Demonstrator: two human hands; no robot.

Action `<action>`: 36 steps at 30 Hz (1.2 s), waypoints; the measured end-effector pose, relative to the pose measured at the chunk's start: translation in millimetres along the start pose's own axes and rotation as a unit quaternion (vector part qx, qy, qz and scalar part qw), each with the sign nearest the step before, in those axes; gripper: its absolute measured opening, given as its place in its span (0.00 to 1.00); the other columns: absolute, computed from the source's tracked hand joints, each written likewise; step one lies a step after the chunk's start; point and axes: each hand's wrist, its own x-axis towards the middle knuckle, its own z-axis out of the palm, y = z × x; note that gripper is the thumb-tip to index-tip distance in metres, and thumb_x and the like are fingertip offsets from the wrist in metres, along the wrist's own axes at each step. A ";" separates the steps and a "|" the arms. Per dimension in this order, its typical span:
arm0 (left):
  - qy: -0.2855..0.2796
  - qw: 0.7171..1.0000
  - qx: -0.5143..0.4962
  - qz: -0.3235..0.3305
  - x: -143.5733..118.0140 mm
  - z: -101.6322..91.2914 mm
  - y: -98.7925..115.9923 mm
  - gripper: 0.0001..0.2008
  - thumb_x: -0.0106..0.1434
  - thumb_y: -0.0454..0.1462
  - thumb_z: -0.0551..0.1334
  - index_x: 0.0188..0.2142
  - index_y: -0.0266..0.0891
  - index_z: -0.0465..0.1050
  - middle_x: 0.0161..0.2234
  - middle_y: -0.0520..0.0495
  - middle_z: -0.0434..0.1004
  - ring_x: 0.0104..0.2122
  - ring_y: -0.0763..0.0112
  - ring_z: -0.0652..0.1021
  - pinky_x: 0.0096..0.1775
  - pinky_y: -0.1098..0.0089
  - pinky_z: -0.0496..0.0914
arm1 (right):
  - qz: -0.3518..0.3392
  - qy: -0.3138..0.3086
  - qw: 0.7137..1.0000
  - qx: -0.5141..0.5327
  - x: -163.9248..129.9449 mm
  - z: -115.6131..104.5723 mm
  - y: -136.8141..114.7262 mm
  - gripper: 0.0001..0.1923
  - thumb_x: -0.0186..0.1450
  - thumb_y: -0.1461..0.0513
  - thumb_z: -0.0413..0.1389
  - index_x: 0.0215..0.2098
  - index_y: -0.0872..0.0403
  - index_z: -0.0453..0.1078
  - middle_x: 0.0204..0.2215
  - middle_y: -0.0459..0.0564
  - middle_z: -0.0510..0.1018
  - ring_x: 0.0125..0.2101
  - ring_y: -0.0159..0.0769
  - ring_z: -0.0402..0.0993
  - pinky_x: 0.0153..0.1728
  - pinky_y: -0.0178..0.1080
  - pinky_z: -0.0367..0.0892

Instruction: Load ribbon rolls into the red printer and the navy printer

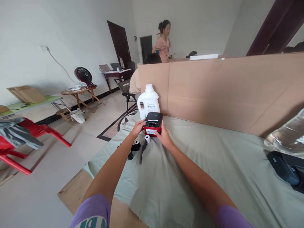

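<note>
A small red and black receipt printer point(153, 123) is held between my two hands at the far left part of the cloth-covered table. My left hand point(138, 127) grips its left side, and my right hand point(164, 136) grips its right side with the thumb near the front label. Just in front of it stands a white paper roll point(147, 138). A second roll point(136, 142) sits by a black item point(136, 148) that my left forearm partly hides. Right behind the printer is a white detergent jug point(148, 100) with a handle.
A tall cardboard panel point(213, 91) runs along the back of the green cloth point(204, 148). At the right lie a dark blue pouch point(283, 167) and a clear plastic-wrapped package point(288, 131). Beyond the panel stands another person point(163, 46). A folding chair point(125, 87) is behind the jug.
</note>
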 end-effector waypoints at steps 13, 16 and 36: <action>0.053 0.994 0.089 -0.020 -18.3 5.3 16.0 0.19 0.58 0.38 0.65 0.49 0.39 0.79 0.41 0.43 0.83 0.48 0.56 0.79 0.52 0.59 0.72 | 0.050 -0.120 0.991 -0.020 -61.6 -84.4 -2.1 0.37 0.62 0.51 0.61 0.68 0.46 0.63 0.61 0.53 0.73 0.56 0.54 0.73 0.60 0.60 0.65; 0.102 0.985 0.132 0.049 -39.3 10.8 22.0 0.20 0.59 0.36 0.64 0.52 0.39 0.77 0.54 0.42 0.78 0.61 0.53 0.70 0.63 0.58 0.62 | 0.048 -0.110 0.990 -0.069 -117.4 -152.6 1.8 0.29 0.61 0.50 0.60 0.60 0.46 0.72 0.59 0.52 0.76 0.59 0.54 0.71 0.62 0.59 0.62; -0.355 0.703 0.542 0.294 -254.5 227.5 -72.6 0.30 0.73 0.50 0.46 0.72 0.48 0.50 0.74 0.49 0.43 0.73 0.57 0.47 0.70 0.46 0.42 | 0.378 0.234 0.782 -0.436 -244.0 -433.0 -26.0 0.45 0.60 0.43 0.58 0.67 0.59 0.56 0.55 0.72 0.71 0.54 0.66 0.70 0.50 0.55 0.66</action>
